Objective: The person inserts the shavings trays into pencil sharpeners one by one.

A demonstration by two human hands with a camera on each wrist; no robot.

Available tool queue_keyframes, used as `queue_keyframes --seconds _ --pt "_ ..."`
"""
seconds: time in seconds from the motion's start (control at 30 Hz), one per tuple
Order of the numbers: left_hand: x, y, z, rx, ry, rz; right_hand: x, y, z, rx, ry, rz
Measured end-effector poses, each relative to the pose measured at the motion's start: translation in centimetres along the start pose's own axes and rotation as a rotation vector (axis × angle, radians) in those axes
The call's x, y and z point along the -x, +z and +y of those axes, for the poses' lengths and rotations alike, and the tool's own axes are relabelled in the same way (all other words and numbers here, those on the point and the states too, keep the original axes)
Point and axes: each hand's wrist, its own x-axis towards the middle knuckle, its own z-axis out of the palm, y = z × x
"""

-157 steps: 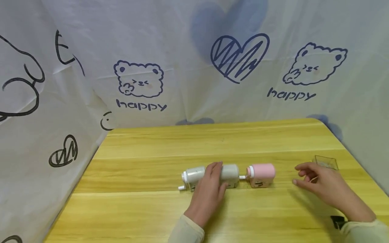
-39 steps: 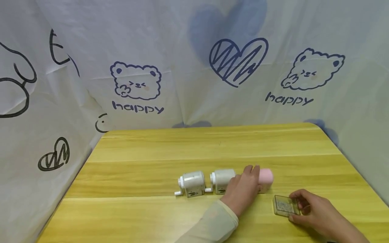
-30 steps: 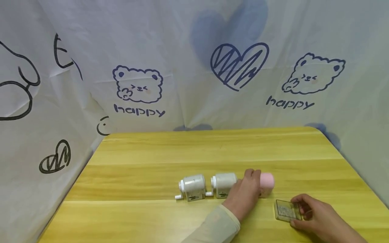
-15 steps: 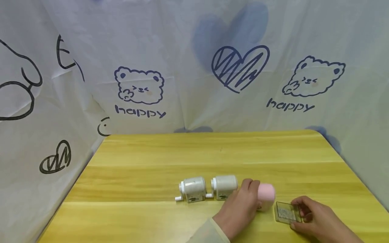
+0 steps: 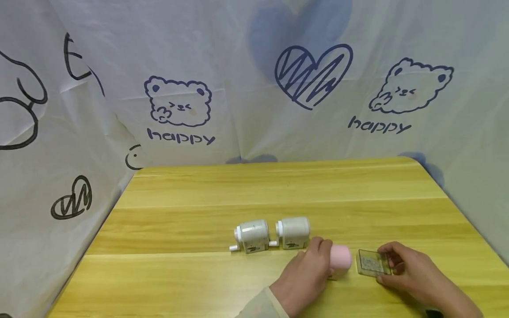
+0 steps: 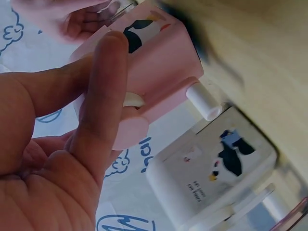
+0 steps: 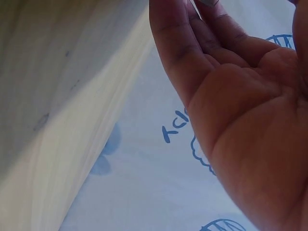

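My left hand (image 5: 304, 276) grips a pink hand-crank pencil sharpener (image 5: 340, 258) in the head view. Up close in the left wrist view, its pink body (image 6: 166, 67) bears a dark bird-like print and a white crank knob (image 6: 203, 101). Just right of it, my right hand (image 5: 415, 271) pinches a see-through shavings drawer (image 5: 371, 264) between thumb and fingers, with grey shavings inside. A narrow gap separates drawer and pink sharpener. In the right wrist view, my palm (image 7: 245, 110) fills the right side, and the drawer is mostly out of frame.
Two pale grey crank sharpeners, a left one (image 5: 254, 236) and a right one (image 5: 293, 232), stand in a row behind and left of my left hand, cranks facing left. White cloth with drawings (image 5: 238, 88) hangs behind the wooden table (image 5: 179, 282).
Earlier my left hand was on a grey sharpener; now it has the pink one and has drawn it nearer me. My right hand took the drawer from the back right and brought it forward.
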Motion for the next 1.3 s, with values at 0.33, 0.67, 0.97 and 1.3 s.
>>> queue_keyframes --seconds 0.33,0.67,0.97,1.3 --pt "0.2 0.6 0.0 -0.061 -0.079 -0.009 0.0 -0.2 -0.8 -0.012 -0.001 0.0" --pt "0.3 0.5 0.0 0.038 -0.127 -0.058 -0.1 -0.1 -1.8 -0.045 -0.019 0.001" --pt "0.2 0.4 0.2 0.054 -0.13 -0.086 -0.1 0.1 -2.7 -0.089 -0.057 0.02" --pt "0.2 0.5 0.2 0.031 -0.115 -0.06 -0.3 0.3 -3.4 -0.08 -0.085 0.014"
